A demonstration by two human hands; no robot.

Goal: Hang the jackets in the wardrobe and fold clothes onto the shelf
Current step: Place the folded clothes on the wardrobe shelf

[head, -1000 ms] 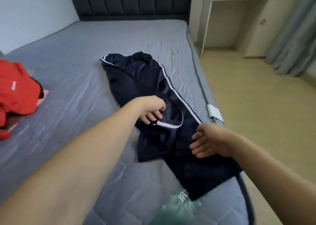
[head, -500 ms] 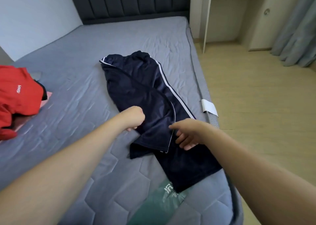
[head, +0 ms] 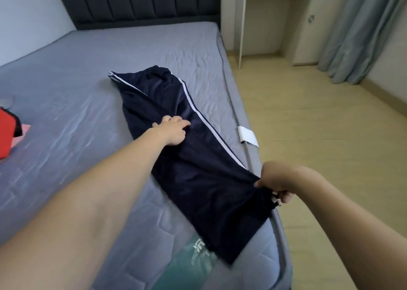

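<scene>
our left hand (head: pixel 174 131) presses flat on the trousers (head: pixel 198 170), whose length runs from it toward our right hand (head: pixel 275 180), which pinches the near end at the bed (head: pixel 88 91) edge.

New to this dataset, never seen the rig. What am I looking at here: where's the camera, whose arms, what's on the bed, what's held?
There is no robot. A person wears one wide-angle camera on the head, looking forward and down, so the two bare arms reaching in from the bottom are the wearer's own.

The surface is a bed with a grey cover. On it lie dark navy trousers with a white side stripe, stretched out lengthwise. At the left edge sits a red garment, mostly cut off, and something green peeks out under the trousers' near end.

The left hand rests flat on the trousers, fingers out. The right hand grips the trousers' edge at the bedside.
</scene>
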